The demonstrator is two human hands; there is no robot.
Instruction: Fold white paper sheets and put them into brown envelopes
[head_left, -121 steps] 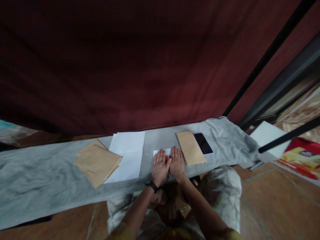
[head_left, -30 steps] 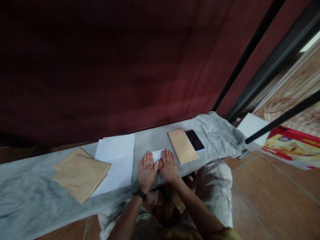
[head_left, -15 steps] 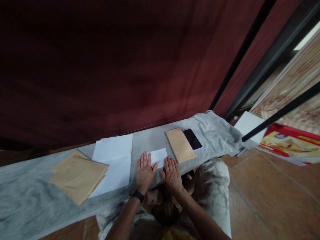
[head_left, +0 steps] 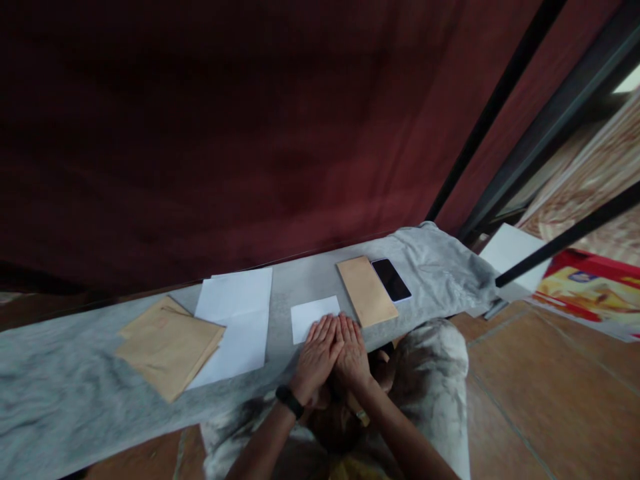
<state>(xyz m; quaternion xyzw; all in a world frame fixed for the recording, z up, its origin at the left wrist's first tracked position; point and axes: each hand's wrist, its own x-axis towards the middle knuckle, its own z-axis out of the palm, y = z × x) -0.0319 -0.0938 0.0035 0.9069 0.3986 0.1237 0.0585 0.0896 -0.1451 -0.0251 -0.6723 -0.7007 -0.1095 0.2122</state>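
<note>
A small white folded paper (head_left: 307, 316) lies flat on the grey cloth in front of me. My left hand (head_left: 319, 350) rests palm down over its lower right part, fingers stretched out. Beside it, touching, my right hand (head_left: 352, 353) lies flat with straight fingers at the paper's right edge. Neither hand grips anything. Just right of the hands is a brown envelope (head_left: 367, 291), lying flat at a slant. Larger white sheets (head_left: 240, 333) lie to the left, partly covered by several brown envelopes (head_left: 170, 350).
A phone (head_left: 391, 280) lies against the single envelope's right side. The narrow bench (head_left: 65, 387) is draped in grey cloth, with a dark red curtain (head_left: 250, 147) behind it. Black poles, a white box (head_left: 517, 257) and a red-yellow carton (head_left: 590, 287) stand at the right.
The hands have slid together toward the paper's lower right, uncovering more of the white paper. Half a second ago they lay apart at its two sides. The view has shifted slightly.
</note>
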